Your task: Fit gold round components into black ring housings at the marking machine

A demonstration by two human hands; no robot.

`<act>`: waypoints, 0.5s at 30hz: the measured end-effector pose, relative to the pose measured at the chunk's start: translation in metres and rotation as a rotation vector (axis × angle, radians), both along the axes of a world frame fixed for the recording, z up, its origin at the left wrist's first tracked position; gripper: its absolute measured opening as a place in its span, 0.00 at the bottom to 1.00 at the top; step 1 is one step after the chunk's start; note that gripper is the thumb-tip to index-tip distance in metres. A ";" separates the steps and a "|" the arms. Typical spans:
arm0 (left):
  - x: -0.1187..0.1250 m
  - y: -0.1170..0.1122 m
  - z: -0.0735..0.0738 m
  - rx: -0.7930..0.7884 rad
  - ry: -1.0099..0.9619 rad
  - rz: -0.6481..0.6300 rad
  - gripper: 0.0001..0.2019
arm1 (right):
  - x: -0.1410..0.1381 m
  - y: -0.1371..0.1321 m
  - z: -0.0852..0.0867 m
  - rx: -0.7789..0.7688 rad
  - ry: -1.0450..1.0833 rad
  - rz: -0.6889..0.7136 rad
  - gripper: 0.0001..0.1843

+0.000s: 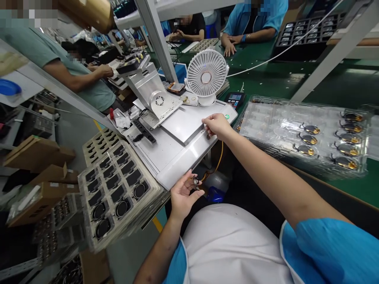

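My left hand (184,196) is palm up at the front edge of the white machine base (174,169), its fingers curled around a small dark and silver part (196,182) whose kind I cannot make out. My right hand (218,126) reaches over that base, thumb and forefinger pinched together at the right corner of a flat silver plate (185,126). Whatever lies between those fingertips is hidden. Behind the plate rises a metal fixture (156,100) with a round port. A green-lit button (227,116) glows just right of my right hand.
A white fan (206,75) stands at the back of the machine. Stacked trays (154,185) with round dark parts are at the left. On the right, clear trays (275,122) hold round parts with short leads. A metal post (158,39) rises behind. Other people sit or stand beyond.
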State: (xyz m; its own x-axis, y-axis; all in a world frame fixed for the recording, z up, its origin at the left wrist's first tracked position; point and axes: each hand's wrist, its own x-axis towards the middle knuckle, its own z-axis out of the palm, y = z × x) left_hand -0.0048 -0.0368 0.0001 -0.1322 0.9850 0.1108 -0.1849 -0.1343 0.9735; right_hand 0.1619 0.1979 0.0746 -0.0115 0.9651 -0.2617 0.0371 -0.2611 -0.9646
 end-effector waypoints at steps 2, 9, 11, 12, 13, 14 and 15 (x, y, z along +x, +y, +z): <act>0.001 -0.001 -0.002 0.048 0.042 0.035 0.35 | 0.002 0.001 0.003 0.022 -0.015 0.001 0.17; 0.004 -0.002 -0.001 0.198 0.331 0.131 0.39 | 0.011 -0.089 0.001 0.095 0.059 0.298 0.19; 0.005 -0.001 0.000 0.213 0.396 0.148 0.40 | 0.012 -0.121 -0.003 0.023 0.085 0.450 0.23; 0.005 0.000 0.000 0.218 0.420 0.153 0.40 | 0.013 -0.134 -0.006 -0.013 0.097 0.504 0.23; 0.005 0.001 0.000 0.222 0.441 0.153 0.40 | 0.012 -0.145 -0.009 -0.040 0.103 0.539 0.24; 0.006 0.001 0.000 0.226 0.460 0.151 0.40 | 0.012 -0.153 -0.011 -0.056 0.101 0.557 0.23; 0.006 0.002 0.001 0.231 0.476 0.149 0.40 | 0.011 -0.158 -0.014 -0.062 0.091 0.566 0.23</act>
State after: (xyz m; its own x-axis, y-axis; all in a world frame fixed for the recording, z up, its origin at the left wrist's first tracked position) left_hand 0.0010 -0.0346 0.0008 -0.1506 0.9023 0.4040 0.3063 -0.3459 0.8868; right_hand 0.1729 0.0395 0.0611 -0.5471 0.7848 -0.2913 0.1051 -0.2809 -0.9540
